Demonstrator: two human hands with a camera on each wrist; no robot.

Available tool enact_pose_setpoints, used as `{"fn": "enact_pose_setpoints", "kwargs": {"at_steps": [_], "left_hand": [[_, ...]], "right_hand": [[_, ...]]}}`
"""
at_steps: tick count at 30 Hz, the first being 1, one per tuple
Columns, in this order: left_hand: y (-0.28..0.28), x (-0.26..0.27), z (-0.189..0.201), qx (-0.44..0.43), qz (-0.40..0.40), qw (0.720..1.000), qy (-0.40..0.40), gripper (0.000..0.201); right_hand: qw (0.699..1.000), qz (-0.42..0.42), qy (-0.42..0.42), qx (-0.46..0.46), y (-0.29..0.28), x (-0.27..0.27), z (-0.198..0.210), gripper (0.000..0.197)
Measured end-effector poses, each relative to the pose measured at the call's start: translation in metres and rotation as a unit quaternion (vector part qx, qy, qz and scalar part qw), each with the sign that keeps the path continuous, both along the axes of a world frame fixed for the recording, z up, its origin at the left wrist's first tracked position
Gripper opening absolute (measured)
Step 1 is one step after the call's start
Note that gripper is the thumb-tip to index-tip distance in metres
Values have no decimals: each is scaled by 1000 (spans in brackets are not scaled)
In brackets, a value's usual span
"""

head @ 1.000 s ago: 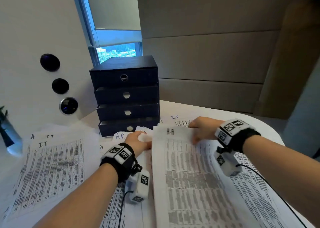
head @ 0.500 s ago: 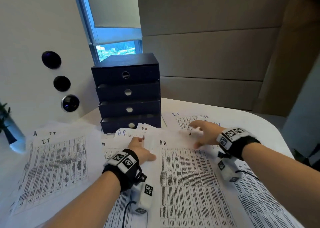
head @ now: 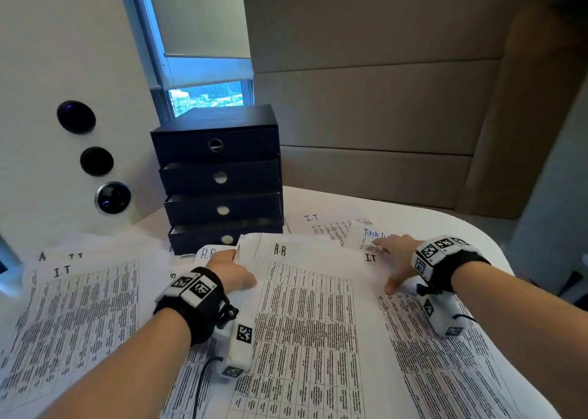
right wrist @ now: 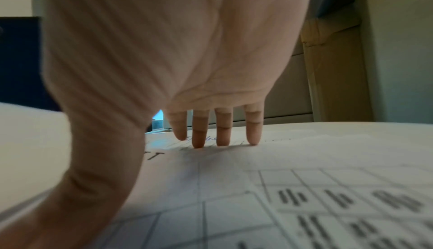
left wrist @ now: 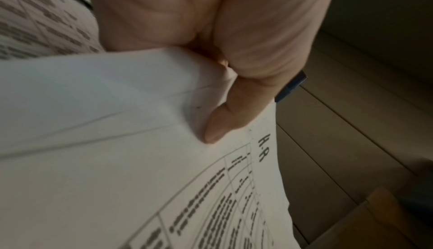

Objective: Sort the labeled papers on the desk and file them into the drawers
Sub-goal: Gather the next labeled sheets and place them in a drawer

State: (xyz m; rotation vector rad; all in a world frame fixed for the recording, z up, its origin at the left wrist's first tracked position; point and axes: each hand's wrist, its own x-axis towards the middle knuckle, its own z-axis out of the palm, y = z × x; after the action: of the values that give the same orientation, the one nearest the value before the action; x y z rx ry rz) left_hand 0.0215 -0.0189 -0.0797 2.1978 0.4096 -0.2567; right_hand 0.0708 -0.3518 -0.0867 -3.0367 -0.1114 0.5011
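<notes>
The left hand [head: 234,270] fingers [left wrist: 225,123] pinch the left edge of the H.R sheet [head: 305,307] at frame centre. The right hand [head: 397,259] fingers [right wrist: 199,134], straight and spread, press the I.T sheet [head: 445,355] at right. Dark drawers [head: 219,177] stand on the counter [head: 413,215] behind.
</notes>
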Motion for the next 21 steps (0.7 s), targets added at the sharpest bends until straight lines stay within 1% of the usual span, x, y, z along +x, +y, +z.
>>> {"fn": "enact_pose_setpoints", "kwargs": {"at_steps": [2, 4, 5, 8, 10, 14, 18, 20, 21], "left_hand": [[-1, 2, -4, -28, -2, 1000, 5, 32], [-4, 2, -10, -33, -15, 999, 18, 33], [-5, 2, -13, -32, -25, 999, 22, 37], [-6, 1, -18, -30, -29, 999, 26, 49], [-3, 2, -19, -32, -30, 999, 27, 46], [0, 0, -17, -59, -28, 997, 37, 40], [4, -1, -19, -87, -25, 995, 41, 45], [5, -1, -19, -102, -31, 994, 36, 45], [5, -1, -18, -110, -30, 993, 30, 43]], "right_hand": [[1000, -5, -2, -1, 0, 6, -1, 108], [1000, -17, 5, 11, -2, 12, -3, 100], [999, -26, 12, 19, -3, 15, -4, 96], [999, -29, 28, 29, -4, 21, -5, 71], [999, -13, 35, 25, -1, 20, -2, 56], [1000, -1, 20, 16, 8, 16, 2, 48], [1000, -18, 7, 12, 8, 9, 8, 41], [999, -25, -13, 18, 9, 0, 16, 33], [999, -23, -26, 32, 10, -4, 23, 25]]}}
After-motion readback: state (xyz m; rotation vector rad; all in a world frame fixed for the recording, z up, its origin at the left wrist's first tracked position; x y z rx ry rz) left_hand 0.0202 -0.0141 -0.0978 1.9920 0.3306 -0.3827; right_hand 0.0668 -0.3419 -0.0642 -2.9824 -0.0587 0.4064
